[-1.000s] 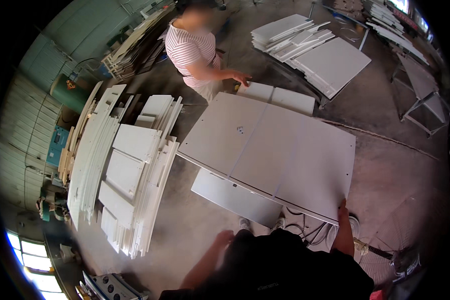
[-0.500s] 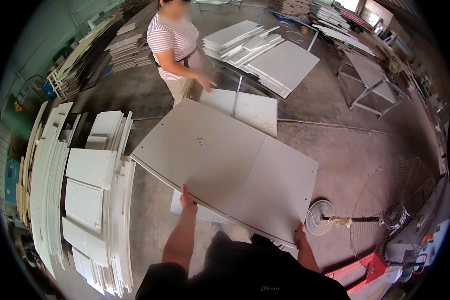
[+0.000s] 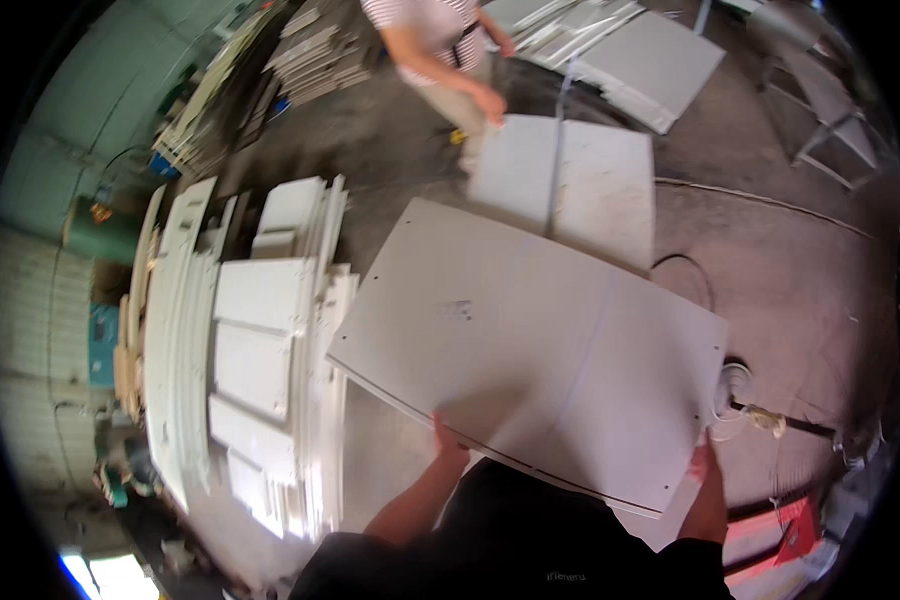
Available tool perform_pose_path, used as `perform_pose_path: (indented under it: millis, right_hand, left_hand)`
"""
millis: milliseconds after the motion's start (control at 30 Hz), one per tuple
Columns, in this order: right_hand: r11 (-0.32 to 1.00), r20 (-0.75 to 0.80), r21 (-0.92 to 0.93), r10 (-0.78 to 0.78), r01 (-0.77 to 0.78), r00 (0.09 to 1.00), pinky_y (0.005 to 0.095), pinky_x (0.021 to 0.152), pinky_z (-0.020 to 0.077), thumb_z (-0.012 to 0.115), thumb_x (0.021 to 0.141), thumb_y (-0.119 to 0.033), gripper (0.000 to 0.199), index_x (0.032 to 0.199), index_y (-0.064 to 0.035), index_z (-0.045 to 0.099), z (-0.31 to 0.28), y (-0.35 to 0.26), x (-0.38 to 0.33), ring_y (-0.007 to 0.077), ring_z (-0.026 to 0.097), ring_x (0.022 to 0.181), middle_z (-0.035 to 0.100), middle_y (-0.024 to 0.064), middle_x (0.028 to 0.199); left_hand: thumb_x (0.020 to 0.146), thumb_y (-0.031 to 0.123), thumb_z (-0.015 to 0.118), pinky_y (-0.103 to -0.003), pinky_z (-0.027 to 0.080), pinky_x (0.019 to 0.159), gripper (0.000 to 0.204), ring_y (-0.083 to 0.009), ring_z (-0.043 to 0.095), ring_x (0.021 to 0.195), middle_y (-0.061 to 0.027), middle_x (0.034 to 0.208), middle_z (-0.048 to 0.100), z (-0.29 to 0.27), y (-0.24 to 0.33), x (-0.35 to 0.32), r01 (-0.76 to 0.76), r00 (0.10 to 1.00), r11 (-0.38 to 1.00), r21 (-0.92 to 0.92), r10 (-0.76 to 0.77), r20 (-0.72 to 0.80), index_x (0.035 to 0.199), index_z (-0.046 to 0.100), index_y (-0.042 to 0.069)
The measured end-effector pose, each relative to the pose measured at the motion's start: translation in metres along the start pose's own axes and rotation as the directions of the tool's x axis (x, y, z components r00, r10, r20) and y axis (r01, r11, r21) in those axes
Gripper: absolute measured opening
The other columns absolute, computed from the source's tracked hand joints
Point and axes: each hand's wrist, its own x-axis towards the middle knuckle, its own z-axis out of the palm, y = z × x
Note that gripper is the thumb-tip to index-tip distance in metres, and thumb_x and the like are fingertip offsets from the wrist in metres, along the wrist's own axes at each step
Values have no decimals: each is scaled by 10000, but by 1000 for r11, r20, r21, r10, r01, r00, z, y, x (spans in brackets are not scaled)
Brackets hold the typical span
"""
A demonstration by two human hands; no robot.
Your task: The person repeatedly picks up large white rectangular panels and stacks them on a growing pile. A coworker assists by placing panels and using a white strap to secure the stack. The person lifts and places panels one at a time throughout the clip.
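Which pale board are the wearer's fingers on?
The large nearest panel: left fingers on its front edge, right fingers at its right end; the white board beyond has neither.

Pale green wall (image 3: 80,130), brownish concrete floor (image 3: 795,280), bright window (image 3: 122,577) at lower left

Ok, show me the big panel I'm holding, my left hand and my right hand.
Big panel (image 3: 530,352): head view, middle of its upper face.
Left hand (image 3: 451,442): head view, middle of the hand.
Right hand (image 3: 705,461): head view, middle of the hand.

This is a workshop around me: stacked white panels (image 3: 257,368), concrete floor (image 3: 790,265), and, blurrily, perhaps a metal stand (image 3: 838,128).
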Motion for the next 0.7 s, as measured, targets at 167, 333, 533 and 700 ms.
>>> perform_pose_path:
  millis: [167, 333, 533, 700]
  right_hand:
    - [866, -151, 261, -400, 427, 904, 332, 965, 336, 438, 755, -745, 884, 1303, -50, 436, -31, -131, 121, 182, 412, 1206, 473, 62, 1300]
    - [694, 31, 217, -708, 687, 706, 324, 1046, 282, 403, 832, -665, 811, 1387, -77, 332, 16, -195, 155, 220, 387, 1244, 404, 104, 1379]
    - [792, -56, 136, -594, 596, 802, 318, 1038, 295, 408, 842, -649, 795, 1362, -48, 366, 30, -184, 85, 223, 410, 1224, 423, 101, 1365]
    - [766, -117, 67, -631, 640, 767, 312, 1031, 306, 412, 851, -635, 784, 1341, -24, 394, 51, -165, 7, 225, 429, 1208, 438, 98, 1353]
  left_hand:
    - [818, 654, 456, -437, 492, 821, 730, -278, 573, 1029, -106, 1150, 565, -39, -36, -6, 21, 997, 998, -61, -26, -71, 1238, 454, 58]
    - [783, 689, 474, -438, 494, 811, 791, -279, 581, 1000, -114, 1116, 575, -45, -54, -9, -1, 974, 998, -57, -12, -227, 1229, 464, 35]
    - [751, 748, 436, -439, 454, 865, 891, -270, 536, 1070, -124, 1177, 542, -62, -64, 11, -25, 977, 1000, 4, 25, -211, 1255, 446, 13]
    - [713, 796, 411, -457, 415, 904, 994, -299, 507, 1116, -137, 1262, 495, -92, -68, 44, 58, 964, 994, 93, -31, -264, 1299, 405, -6]
